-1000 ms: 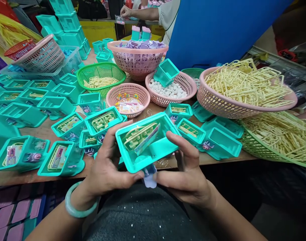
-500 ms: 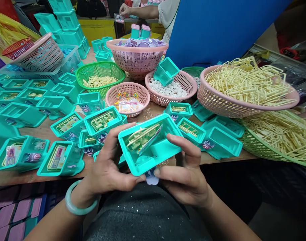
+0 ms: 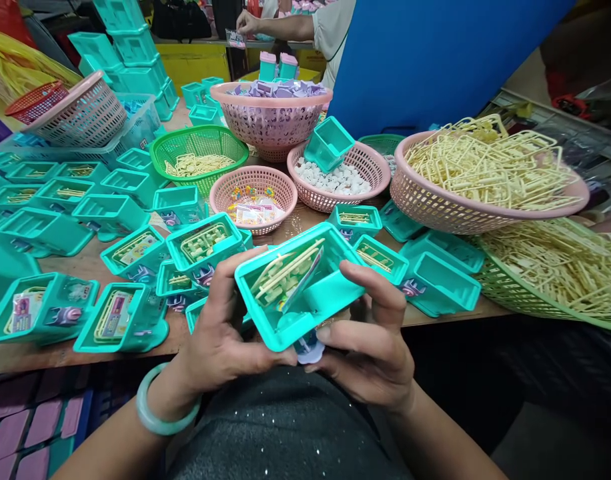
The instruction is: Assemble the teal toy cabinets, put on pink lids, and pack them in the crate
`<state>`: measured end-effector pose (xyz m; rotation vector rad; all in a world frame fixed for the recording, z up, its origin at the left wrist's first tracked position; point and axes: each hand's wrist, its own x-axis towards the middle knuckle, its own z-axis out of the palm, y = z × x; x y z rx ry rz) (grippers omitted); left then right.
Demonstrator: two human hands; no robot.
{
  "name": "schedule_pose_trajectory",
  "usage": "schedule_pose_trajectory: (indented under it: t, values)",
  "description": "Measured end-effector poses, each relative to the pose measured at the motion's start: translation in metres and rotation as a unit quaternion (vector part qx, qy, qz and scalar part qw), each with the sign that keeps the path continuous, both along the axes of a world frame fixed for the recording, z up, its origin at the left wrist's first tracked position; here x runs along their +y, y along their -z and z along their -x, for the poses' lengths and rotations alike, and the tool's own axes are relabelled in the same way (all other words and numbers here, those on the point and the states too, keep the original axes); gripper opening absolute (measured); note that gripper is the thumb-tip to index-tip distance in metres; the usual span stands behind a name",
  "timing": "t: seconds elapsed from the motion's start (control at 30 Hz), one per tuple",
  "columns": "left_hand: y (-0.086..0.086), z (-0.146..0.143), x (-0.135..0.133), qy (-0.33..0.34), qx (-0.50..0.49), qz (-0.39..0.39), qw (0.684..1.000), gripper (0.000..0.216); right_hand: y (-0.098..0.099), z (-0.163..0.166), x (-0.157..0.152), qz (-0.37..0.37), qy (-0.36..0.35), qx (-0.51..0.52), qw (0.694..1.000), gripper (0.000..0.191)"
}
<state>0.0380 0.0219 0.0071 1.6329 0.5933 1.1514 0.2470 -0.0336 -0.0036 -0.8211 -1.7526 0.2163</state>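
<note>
Clearly, the left hand (image 3: 223,333) curls half closed around the left side of the teal box (image 3: 333,290), its thumb lying along the lower edge. The right hand (image 3: 378,347) bends its index finger against the right rim, while its thumb and another finger pinch the lilac piece (image 3: 310,353) below. Tilted open side up, the box sits between both palms by the near edge of the tabletop (image 3: 78,265), with cream parts (image 3: 284,277) inside.
</note>
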Motion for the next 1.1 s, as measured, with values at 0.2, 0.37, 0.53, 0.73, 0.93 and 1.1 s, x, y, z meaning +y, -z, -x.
schedule_pose_trajectory:
  t: [0.2, 0.37, 0.53, 0.73, 0.93, 1.1]
  values:
    - [-0.003, 0.0, 0.0, -0.017, 0.069, -0.065, 0.995, 0.129, -0.007, 0.003, 0.002, 0.069, 0.028, 0.099, 0.992, 0.08]
    - [-0.006, -0.004, -0.004, -0.024, 0.09, -0.123, 0.988, 0.127, -0.008, -0.01, 0.001, 0.265, -0.054, 0.121, 0.955, 0.13]
    - [-0.002, -0.005, -0.007, 0.001, 0.085, -0.102, 0.991, 0.121, -0.002, -0.007, -0.004, 0.296, -0.063, 0.171, 0.938, 0.119]
    - [0.014, -0.003, -0.011, 0.027, 0.081, -0.054, 0.995, 0.124, -0.006, -0.007, -0.007, 0.323, -0.047, 0.159, 0.932, 0.116]
    - [0.002, 0.004, -0.008, 0.027, 0.145, -0.122, 0.982, 0.148, -0.005, -0.01, -0.009, 0.299, -0.028, 0.151, 0.942, 0.125]
    - [-0.003, 0.005, -0.015, 0.018, 0.121, -0.124, 0.985, 0.128, -0.004, -0.002, -0.015, 0.247, -0.019, 0.188, 0.95, 0.119]
